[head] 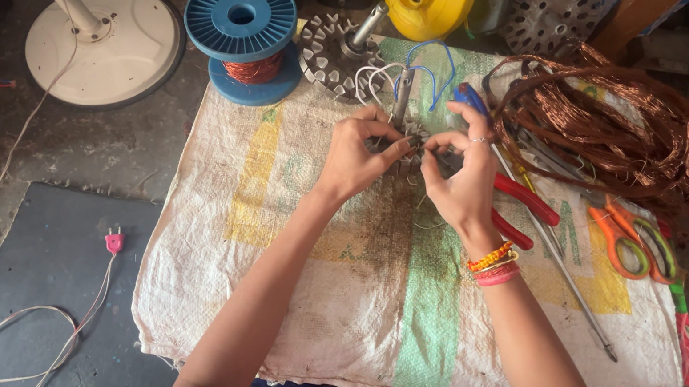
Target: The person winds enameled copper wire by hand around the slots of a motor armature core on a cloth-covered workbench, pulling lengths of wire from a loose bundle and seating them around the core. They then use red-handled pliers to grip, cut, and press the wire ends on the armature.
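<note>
Presently, head view only.
Left hand: left hand (356, 157) has its fingers curled shut on the left rim of the round grey toothed metal stator core (410, 144).
Right hand: right hand (457, 178) is pinched closed on the right rim of the same core; ring on one finger, orange and pink bangles (492, 265) at the wrist.
Stator core: held between both hands just above the white woven sack cloth (365, 304); white and blue lead wires (420, 74) run from it away from the hands.
Beyond left hand: blue plastic spool of copper wire (244, 34); grey finned rotor with steel shaft (339, 51) beside it.
Beside right hand: red-handled pliers (522, 211), touching or under the palm; cannot tell which.
Further right: tangled coil of bare copper wire (618, 133), orange-handled scissors (630, 238), long steel screwdriver (565, 283).
</note>
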